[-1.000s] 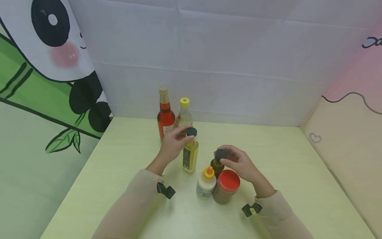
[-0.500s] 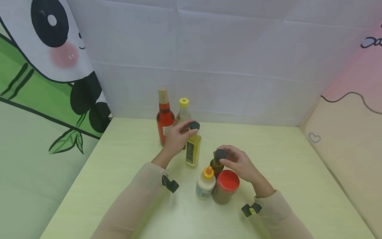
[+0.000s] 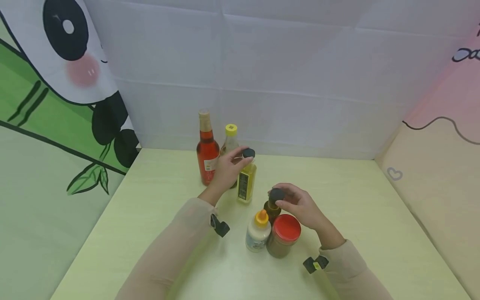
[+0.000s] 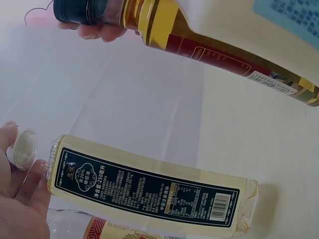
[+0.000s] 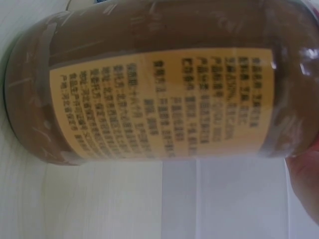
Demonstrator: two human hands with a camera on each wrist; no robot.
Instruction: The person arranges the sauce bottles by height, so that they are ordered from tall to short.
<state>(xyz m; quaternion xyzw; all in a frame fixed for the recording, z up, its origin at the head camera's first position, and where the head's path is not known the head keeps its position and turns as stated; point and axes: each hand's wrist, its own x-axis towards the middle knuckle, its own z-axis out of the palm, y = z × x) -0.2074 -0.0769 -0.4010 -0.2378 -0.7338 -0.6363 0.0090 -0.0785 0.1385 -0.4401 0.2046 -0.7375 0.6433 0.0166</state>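
My left hand point(image 3: 227, 168) holds a square bottle of pale yellow oil point(image 3: 246, 183) by its neck, just under the dark cap point(image 3: 248, 153). The bottle is upright, its dark label point(image 4: 144, 189) plain in the left wrist view. With my right hand point(image 3: 301, 204) I grip the neck of a brown glass bottle point(image 3: 272, 211) below its black cap point(image 3: 276, 195); its red label shows in the left wrist view. Close in front of that bottle stand a red-lidded jar of brown paste point(image 3: 283, 237), which fills much of the right wrist view, and a white squeeze bottle point(image 3: 258, 235) with an orange-yellow tip.
Behind my left hand stand a tall bottle of red liquid point(image 3: 208, 156) and a clear bottle with a yellow cap point(image 3: 230, 135), partly hidden by the hand. The pale table point(image 3: 337, 179) ends at a white cloth backdrop point(image 3: 281, 75). Printed cloths hang at both sides.
My left hand has carried the oil bottle back and to the right, away from me. The right hand, the brown bottle, the jar and the squeeze bottle stay in place.
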